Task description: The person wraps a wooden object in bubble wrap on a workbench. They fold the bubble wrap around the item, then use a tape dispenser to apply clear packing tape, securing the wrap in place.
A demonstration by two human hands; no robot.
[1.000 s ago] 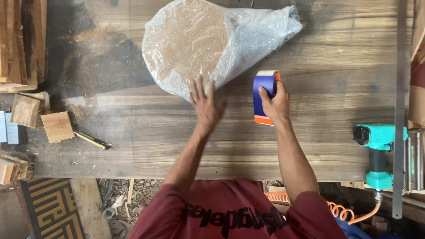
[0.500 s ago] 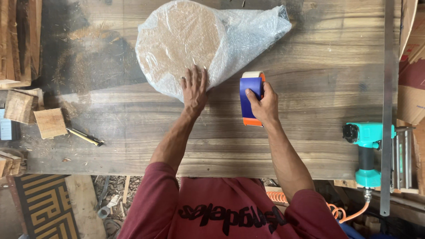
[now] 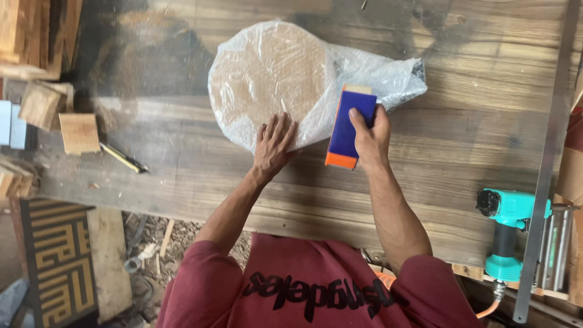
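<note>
One round wooden disc wrapped in clear bubble plastic [image 3: 273, 82]. One blue-and-orange tape dispenser [image 3: 349, 127]. One teal pneumatic nail gun [image 3: 507, 234]. One long metal straightedge [image 3: 549, 158]. One yellow-black pencil [image 3: 123, 158]. Two loose square wood offcuts [image 3: 79, 132] at counter's [image 3: 461, 140] left end. Two bare hands [image 3: 273, 146].

I see my left hand [image 3: 274, 144] pressed flat, fingers spread, on the near edge of a round wooden disc wrapped in clear bubble wrap [image 3: 273, 82], which lies on the wooden bench [image 3: 182, 176]. My right hand [image 3: 369, 135] has its grip closed around a blue and orange tape dispenser [image 3: 349, 124], held against the wrap's right side where the loose plastic bunches out. A teal air nailer [image 3: 509, 234] lies at the bench's right edge beside a long metal ruler [image 3: 546, 164], and wood blocks [image 3: 57, 115] and a pencil [image 3: 123, 158] lie to the left.
</note>
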